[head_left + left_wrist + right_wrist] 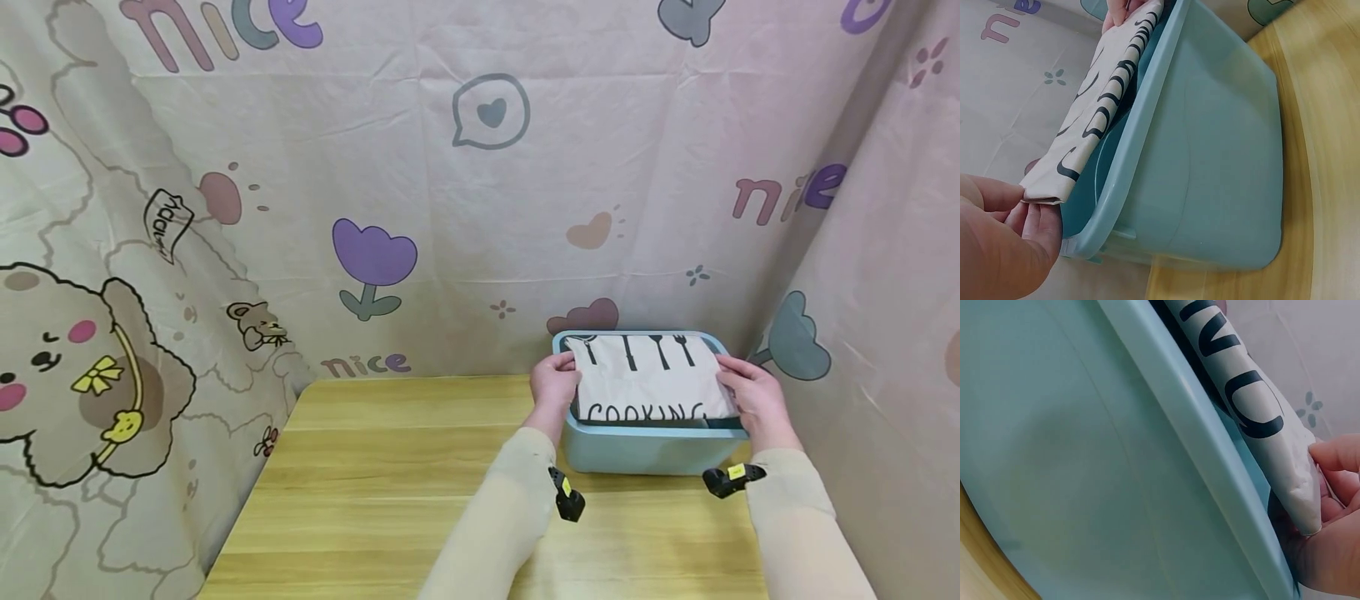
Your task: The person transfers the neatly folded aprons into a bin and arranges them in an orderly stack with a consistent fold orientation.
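Observation:
A folded white cloth (645, 379) printed with black utensils and the word COOKING lies across the opening of a light blue plastic bin (645, 450). My left hand (555, 385) pinches the cloth's left edge between thumb and fingers, just above the bin's rim. At the opposite edge my right hand (757, 398) pinches the cloth too. In the left wrist view the folded cloth (1094, 106) sits at the height of the rim, its layers showing at the end. The right wrist view shows the right fingers (1338, 453) on the cloth's corner. The bin's contents below are mostly hidden.
The bin stands at the far right of a wooden table (375, 492), near the back. Behind it hangs a printed curtain (465, 208), which also closes in both sides. Small black cameras (567, 496) are strapped to both wrists.

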